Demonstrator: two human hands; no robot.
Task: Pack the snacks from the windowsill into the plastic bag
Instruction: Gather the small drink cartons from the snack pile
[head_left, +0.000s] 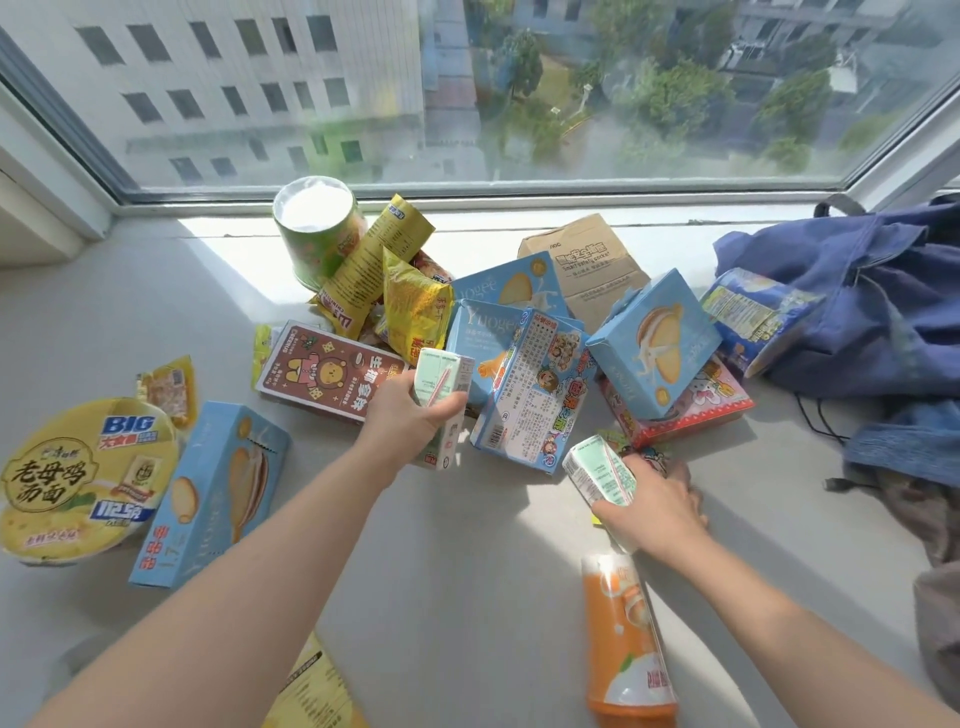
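Nearest, a yellow packet is cut off by the bottom edge, near a glossy orange bottle lying on the windowsill. Our left hand curls round an upright mint carton; our right hand grips a second carton, fingertips partly hidden. Beyond, we see cardboard boxes and crinkly packets heaped toward a green cup.

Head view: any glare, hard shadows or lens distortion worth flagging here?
Head view: sunlight blows out the windowsill strip by the glass and the top of the green cup; the sill's left side lies in shade; the wide-angle lens bows the window frame; package print is sharp.
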